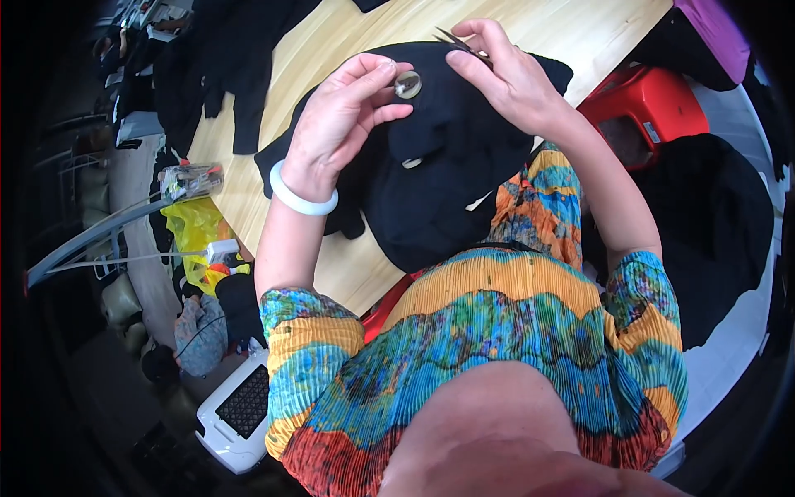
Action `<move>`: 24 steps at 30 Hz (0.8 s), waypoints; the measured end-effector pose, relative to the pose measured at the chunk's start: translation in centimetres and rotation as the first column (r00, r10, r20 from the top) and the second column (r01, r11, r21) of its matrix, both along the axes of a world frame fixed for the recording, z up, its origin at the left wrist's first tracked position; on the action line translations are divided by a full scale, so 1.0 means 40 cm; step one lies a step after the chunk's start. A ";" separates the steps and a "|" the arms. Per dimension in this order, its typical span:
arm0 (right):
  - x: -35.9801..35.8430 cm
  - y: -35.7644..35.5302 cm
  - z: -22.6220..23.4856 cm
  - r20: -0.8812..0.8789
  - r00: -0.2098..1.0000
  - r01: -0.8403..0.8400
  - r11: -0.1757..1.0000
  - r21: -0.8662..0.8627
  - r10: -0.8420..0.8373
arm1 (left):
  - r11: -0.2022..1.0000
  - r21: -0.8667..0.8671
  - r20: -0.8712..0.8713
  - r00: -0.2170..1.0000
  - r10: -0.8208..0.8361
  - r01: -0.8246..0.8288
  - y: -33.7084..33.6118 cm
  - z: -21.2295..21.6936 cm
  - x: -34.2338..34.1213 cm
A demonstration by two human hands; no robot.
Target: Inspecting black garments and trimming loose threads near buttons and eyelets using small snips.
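Note:
My left hand, with a white bangle at its wrist, pinches a round button with a pale rim and darker middle. It is held up over a black garment spread across my lap and the table edge. To the right, my right hand grips small dark thread snips, their blades apart and pointing up and left. Another button shows pale against the cloth lower down. A small white tag lies near the garment's right side. Whether the pinched button is attached is hidden.
The light wooden table carries more black garments at far left. A red plastic stool stands at right, beside a heap of black cloth. A yellow bag hangs off the table's left edge. Another person is at lower left.

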State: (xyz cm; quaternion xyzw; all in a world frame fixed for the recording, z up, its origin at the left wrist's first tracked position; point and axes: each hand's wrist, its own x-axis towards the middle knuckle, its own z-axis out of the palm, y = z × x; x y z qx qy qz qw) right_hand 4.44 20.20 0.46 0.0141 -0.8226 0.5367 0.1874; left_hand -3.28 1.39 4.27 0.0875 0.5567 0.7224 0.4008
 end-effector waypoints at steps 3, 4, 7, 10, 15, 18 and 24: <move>0.036 0.009 0.055 -0.005 1.000 -0.006 0.961 0.276 0.008 | 1.000 0.000 0.000 1.000 -0.028 0.028 0.014 0.009 -0.007; 0.042 0.011 0.065 0.023 0.997 -0.075 0.932 0.355 0.071 | 0.999 0.003 -0.006 0.999 -0.037 0.037 0.019 0.015 -0.005; 0.035 0.015 0.059 -0.025 0.993 -0.092 0.887 0.452 0.116 | 0.998 -0.009 -0.049 0.996 -0.070 0.069 0.028 0.014 -0.010; 0.035 0.013 0.068 -0.023 0.989 -0.115 0.855 0.505 0.147 | 0.995 -0.059 -0.070 0.994 -0.084 0.080 0.040 0.019 -0.001; 0.039 0.010 0.070 -0.034 0.987 -0.105 0.802 0.588 0.155 | 0.990 -0.090 -0.104 0.987 -0.121 0.112 0.039 0.022 0.000; 0.034 0.013 0.043 0.000 0.993 -0.108 0.930 0.352 0.115 | 0.992 -0.078 -0.096 0.990 -0.108 0.100 0.035 0.018 -0.012; 0.005 0.008 -0.040 0.090 0.922 -0.334 0.891 -0.307 0.376 | 0.998 -0.048 -0.180 0.983 0.021 -0.030 0.024 0.011 -0.028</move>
